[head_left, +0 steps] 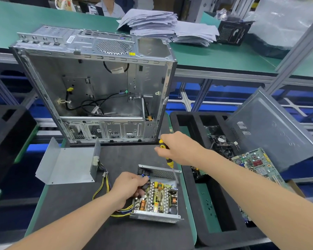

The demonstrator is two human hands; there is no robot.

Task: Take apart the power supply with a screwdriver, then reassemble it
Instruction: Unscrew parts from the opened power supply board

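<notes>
Head view: detached metal cover (pixel 67 165) lies left on worktop (pixel 98 231). Open computer case (pixel 98 87) behind, yellow sticker (pixel 132 53) on top edge, writing too small to read. Left grip (pixel 128 186) curled on left side of power supply (pixel 157 197), which sits centre-front, circuit board exposed. Right grip (pixel 179 148) wrapped round yellow-black screwdriver (pixel 169 161), tip down at supply's far right corner. Motherboard (pixel 255 163) far right

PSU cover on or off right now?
Off. The power supply lies open, circuit board exposed; its bent metal cover sits apart to the left on the mat.
</notes>
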